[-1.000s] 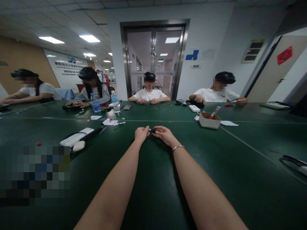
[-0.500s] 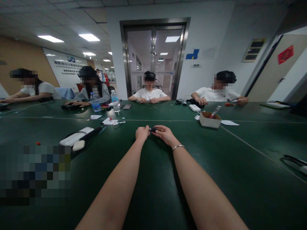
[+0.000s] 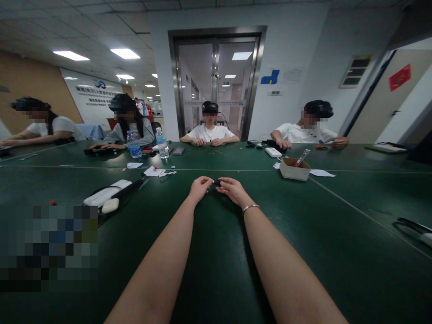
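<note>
A small black object (image 3: 217,182) with a light tip at its left end is between my two hands, above the green table (image 3: 216,234). My right hand (image 3: 232,189), with a silver bangle at the wrist, pinches its dark part. My left hand (image 3: 200,188) is closed, with thumb and fingertips together at the light tip; whether it grips the tip or a separate small piece is too small to tell.
To the left lie a white power bank (image 3: 111,191) and a white rounded case (image 3: 110,205). Paper scraps (image 3: 154,171) and two bottles (image 3: 162,144) stand beyond. A cardboard box (image 3: 294,169) is at the right. Several people sit across the table.
My left hand has shifted slightly left, and its fingers have drawn back from the black object. My right hand has hardly moved.
</note>
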`<state>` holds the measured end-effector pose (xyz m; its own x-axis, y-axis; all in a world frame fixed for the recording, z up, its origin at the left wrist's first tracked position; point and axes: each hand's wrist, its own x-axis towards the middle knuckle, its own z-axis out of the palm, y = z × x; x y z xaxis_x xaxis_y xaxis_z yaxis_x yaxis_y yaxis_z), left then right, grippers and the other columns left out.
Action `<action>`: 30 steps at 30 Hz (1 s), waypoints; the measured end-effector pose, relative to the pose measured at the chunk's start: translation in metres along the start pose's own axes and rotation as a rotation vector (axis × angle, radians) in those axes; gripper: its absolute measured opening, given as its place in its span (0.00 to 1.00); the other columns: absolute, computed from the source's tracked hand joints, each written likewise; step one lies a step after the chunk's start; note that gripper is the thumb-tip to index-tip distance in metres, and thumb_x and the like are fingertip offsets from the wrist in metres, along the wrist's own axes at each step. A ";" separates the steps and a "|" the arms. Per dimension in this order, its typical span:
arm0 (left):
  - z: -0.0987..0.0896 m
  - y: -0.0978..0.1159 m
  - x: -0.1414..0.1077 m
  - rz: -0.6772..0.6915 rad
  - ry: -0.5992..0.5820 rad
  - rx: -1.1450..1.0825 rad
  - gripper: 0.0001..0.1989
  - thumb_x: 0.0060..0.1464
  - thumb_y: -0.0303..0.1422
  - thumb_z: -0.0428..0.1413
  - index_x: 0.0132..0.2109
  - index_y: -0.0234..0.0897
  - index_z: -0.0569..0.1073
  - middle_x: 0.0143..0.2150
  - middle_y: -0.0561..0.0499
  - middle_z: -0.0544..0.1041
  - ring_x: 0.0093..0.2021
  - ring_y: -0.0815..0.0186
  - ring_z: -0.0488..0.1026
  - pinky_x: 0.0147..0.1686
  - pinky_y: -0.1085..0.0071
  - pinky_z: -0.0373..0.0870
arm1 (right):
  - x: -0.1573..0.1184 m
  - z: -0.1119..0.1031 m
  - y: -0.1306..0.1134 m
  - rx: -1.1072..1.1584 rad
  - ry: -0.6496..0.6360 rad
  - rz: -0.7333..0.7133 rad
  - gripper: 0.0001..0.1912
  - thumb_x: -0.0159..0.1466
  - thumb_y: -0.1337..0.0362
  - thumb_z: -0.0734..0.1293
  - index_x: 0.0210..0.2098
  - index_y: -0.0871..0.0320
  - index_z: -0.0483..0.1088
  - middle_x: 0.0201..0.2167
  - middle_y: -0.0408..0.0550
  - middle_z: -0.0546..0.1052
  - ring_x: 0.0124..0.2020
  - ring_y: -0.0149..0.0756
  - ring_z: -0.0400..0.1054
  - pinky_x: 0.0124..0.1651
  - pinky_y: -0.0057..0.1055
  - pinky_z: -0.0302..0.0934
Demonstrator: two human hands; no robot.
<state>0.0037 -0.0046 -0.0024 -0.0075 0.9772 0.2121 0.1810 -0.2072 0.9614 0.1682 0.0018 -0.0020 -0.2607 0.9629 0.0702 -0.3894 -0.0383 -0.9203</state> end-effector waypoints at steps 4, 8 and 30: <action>0.000 0.005 -0.003 0.020 -0.037 -0.028 0.13 0.49 0.37 0.56 0.42 0.36 0.72 0.36 0.48 0.73 0.31 0.70 0.69 0.23 0.80 0.64 | 0.000 0.001 -0.001 0.002 0.035 0.013 0.08 0.60 0.80 0.64 0.37 0.65 0.70 0.30 0.52 0.75 0.26 0.34 0.73 0.31 0.26 0.71; 0.003 0.004 -0.001 -0.072 0.013 -0.019 0.14 0.53 0.40 0.52 0.42 0.34 0.71 0.29 0.49 0.71 0.23 0.73 0.65 0.19 0.81 0.59 | 0.001 0.001 0.000 0.007 0.016 0.014 0.08 0.59 0.80 0.65 0.35 0.65 0.70 0.29 0.51 0.75 0.25 0.33 0.73 0.29 0.26 0.71; 0.002 0.000 0.001 -0.030 -0.012 0.038 0.13 0.54 0.37 0.49 0.42 0.34 0.71 0.26 0.51 0.69 0.22 0.72 0.63 0.18 0.80 0.57 | 0.000 0.001 -0.001 0.021 0.009 0.043 0.09 0.58 0.81 0.64 0.36 0.65 0.70 0.28 0.51 0.75 0.24 0.32 0.72 0.28 0.24 0.70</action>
<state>0.0062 -0.0037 -0.0022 -0.0014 0.9835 0.1810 0.2182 -0.1763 0.9598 0.1672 0.0017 -0.0005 -0.2698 0.9625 0.0271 -0.3961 -0.0853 -0.9143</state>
